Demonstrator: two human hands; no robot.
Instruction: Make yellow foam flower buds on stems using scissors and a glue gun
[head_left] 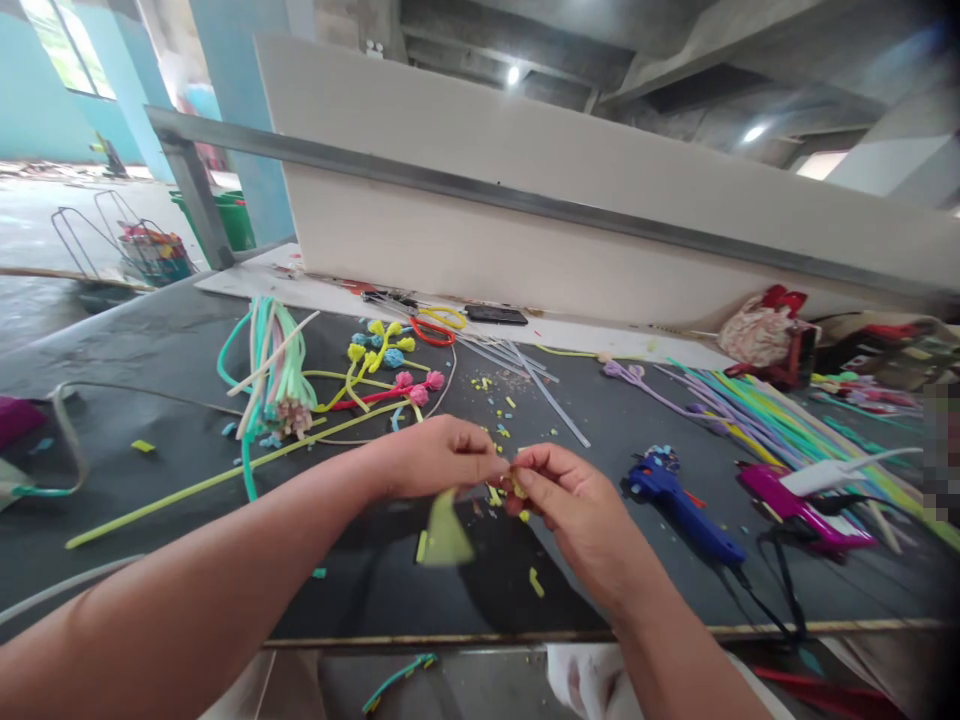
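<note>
My left hand (457,460) and my right hand (562,490) meet fingertip to fingertip over the front middle of the table. Between the right thumb and fingers sits a small curled yellow piece (517,486), partly hidden. From under my closed left fingers hangs a yellow pipe cleaner (448,535), smeared by motion; whether it joins the curled piece I cannot tell. Yellow clippings lie below and beyond the hands. A blue glue gun (686,510) rests to the right of my right hand.
Behind on the left lie a bundle of pipe cleaners (274,365), yellow budded stems (379,350) and pink ones (416,388). Red-handled scissors (433,332) and a phone (495,315) are at the back. At right are purple stems (667,395), a magenta device (806,510) and cables.
</note>
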